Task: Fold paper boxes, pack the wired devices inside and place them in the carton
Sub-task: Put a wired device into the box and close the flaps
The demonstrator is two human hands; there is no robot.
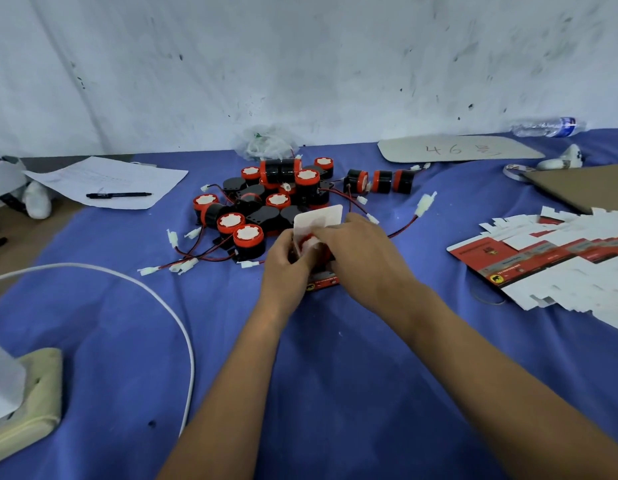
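Note:
A small red and white paper box [319,221] stands in the middle of the blue cloth, its white top flap raised. My left hand [287,261] grips its left side. My right hand [358,252] curls over its right side and top. A red and white wired device [307,242] shows inside the open box between my fingers. Behind the box lies a pile of several black and red wired devices [266,199] with red-black wires and white plugs. A fanned stack of flat, unfolded boxes [550,261] lies to the right.
A brown cardboard sheet [584,188] lies at the back right, a grey card marked 46 [456,148] and a water bottle [546,127] behind it. Papers with a black pen [119,195] lie at the back left. A white cable [183,334] and power strip [30,400] lie at the front left.

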